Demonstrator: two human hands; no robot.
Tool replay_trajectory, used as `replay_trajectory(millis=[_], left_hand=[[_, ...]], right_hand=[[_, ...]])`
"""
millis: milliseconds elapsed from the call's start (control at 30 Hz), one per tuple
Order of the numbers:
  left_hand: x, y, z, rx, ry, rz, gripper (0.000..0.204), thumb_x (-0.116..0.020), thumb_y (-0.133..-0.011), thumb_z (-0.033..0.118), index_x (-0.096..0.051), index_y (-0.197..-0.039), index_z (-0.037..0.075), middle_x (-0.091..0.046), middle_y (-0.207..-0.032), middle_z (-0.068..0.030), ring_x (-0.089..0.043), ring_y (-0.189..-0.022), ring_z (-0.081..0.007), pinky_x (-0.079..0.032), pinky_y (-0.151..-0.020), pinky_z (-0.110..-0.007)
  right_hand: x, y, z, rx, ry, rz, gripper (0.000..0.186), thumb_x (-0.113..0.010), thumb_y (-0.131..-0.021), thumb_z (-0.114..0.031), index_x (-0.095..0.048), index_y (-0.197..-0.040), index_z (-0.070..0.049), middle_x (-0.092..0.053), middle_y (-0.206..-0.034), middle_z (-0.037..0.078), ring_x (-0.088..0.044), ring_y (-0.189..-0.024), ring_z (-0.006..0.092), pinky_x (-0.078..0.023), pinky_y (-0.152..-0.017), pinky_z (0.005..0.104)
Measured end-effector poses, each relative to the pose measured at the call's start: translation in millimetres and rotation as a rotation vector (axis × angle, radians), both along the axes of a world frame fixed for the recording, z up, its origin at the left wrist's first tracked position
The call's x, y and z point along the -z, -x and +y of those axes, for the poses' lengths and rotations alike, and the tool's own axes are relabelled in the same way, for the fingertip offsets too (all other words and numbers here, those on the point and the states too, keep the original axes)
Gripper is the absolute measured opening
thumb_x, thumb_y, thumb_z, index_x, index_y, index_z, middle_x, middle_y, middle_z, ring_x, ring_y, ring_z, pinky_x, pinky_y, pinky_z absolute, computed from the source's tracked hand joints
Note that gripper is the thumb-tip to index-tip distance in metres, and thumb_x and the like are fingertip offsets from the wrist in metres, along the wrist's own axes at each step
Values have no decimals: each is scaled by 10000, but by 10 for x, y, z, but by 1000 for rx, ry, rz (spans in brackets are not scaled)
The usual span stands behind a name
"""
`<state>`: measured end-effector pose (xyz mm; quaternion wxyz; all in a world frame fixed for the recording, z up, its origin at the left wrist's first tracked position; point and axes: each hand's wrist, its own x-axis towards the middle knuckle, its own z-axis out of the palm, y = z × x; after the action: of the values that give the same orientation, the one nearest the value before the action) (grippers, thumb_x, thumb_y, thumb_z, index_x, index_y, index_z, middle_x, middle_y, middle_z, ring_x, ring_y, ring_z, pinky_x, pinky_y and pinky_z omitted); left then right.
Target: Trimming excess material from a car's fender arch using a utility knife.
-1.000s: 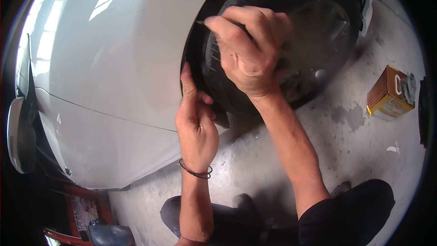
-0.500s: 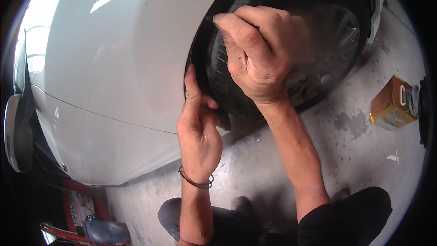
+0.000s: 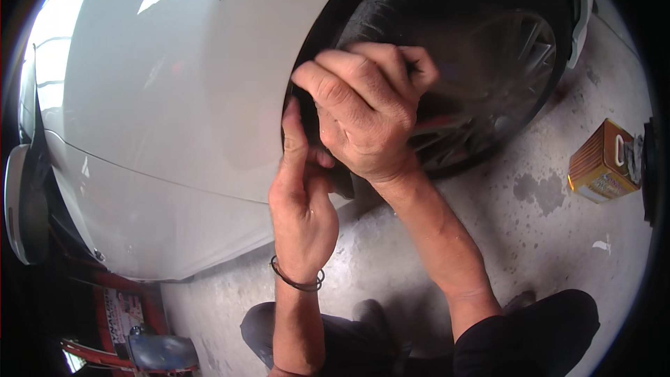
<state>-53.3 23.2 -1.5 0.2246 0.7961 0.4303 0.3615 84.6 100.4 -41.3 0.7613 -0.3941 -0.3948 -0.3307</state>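
A pale, glossy car fender (image 3: 174, 119) fills the left side, its edge curving around a dark tyre (image 3: 391, 7) and spoked wheel (image 3: 509, 77). My left hand (image 3: 303, 209) grips the lower part of the wheel arch edge (image 3: 285, 122). One digit points up along the rim and the other fingers curl into the dark gap. Just above it, my right hand (image 3: 366, 101) is closed, back of the hand toward me, with its bent fingertips at the arch edge. Whatever those fingertips pinch is hidden. A dark flap (image 3: 343, 185) shows below the tyre.
On the stained concrete floor (image 3: 488, 216) to the right stands a brown and gold metal can (image 3: 604, 164) with a handle. A side mirror (image 3: 24, 202) juts out at far left. Red equipment with a blue-grey rounded part (image 3: 164, 354) sits at lower left.
My right hand has moved left and down, off the front of the wheel to the arch edge, uncovering more of the spokes. My left hand has stayed nearly in place.
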Motion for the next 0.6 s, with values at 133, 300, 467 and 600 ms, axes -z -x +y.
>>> replay_trajectory(millis=[133, 300, 467, 600], left_hand=[[8, -11, -22, -12, 12, 7, 954, -338, -947, -182, -258, -1855, 98, -635, -1021, -16, -589, -829, -87, -558, -807, -244], [8, 10, -24, -3, 9, 19, 973, -347, -937, -185, -240, -1860, 103, -633, -1007, -15, -588, -808, -83, -558, -802, -243], [-24, -18, -41, 6, 19, 15, 984, -357, -926, -178, -243, -1861, 108, -631, -1011, -19, -591, -819, -86, -556, -803, -243], [-35, 15, -21, 11, 40, -7, 978, -359, -927, -174, -255, -1858, 106, -633, -1016, -19, -595, -830, -87, -558, -802, -243]], right_hand=[[-13, -155, -75, 16, -52, 62, 241, -830, -812, -116, -841, -997, -270, -699, -968, -150, -661, -970, 105, -345, -1046, 449], [-79, -264, 4, 13, -96, 88, 271, -839, -840, -63, -845, -1002, -280, -690, -950, -157, -652, -959, 106, -341, -1046, 446], [-80, -248, 5, 33, -94, 95, 252, -831, -855, -66, -837, -1009, -265, -690, -948, -146, -657, -953, 111, -344, -1047, 451], [-6, -64, -30, -2, -9, 57, 225, -801, -858, -94, -822, -1016, -253, -698, -975, -138, -667, -959, 108, -346, -1063, 478]])
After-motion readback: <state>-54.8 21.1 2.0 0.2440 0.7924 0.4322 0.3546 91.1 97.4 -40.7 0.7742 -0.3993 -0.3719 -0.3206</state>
